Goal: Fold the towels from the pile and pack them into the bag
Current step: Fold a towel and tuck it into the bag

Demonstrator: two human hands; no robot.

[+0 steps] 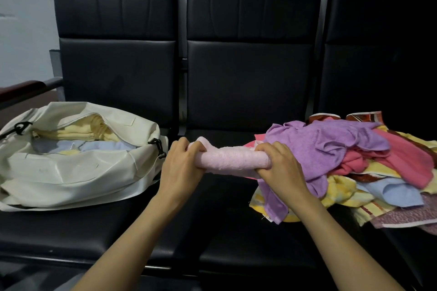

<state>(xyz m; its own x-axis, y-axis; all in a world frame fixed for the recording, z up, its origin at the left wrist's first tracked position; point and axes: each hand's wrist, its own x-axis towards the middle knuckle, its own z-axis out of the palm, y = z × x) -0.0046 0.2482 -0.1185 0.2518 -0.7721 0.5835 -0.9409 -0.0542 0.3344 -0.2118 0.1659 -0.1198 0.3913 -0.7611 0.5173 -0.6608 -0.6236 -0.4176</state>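
I have the pink towel [233, 159] gathered into a tight roll, held level just above the middle seat [236, 208]. My left hand [182, 168] grips its left end and my right hand [279, 165] grips its right end. The fingers [268, 147] of both hands are curled over the top and clamped on the cloth.

Left of my left fingers sits the bag [71, 172], unzipped, with yellow and pale blue packed towels [94, 142] showing inside. Just beyond my right fingers, against the roll's end, lies the pile [354, 160], with a purple towel [331, 142] on top.

I judge this to be the close of the folding step for 1 towel. The next move calls for carrying the roll left over the bag's opening and tucking it beside the others without letting it unroll.
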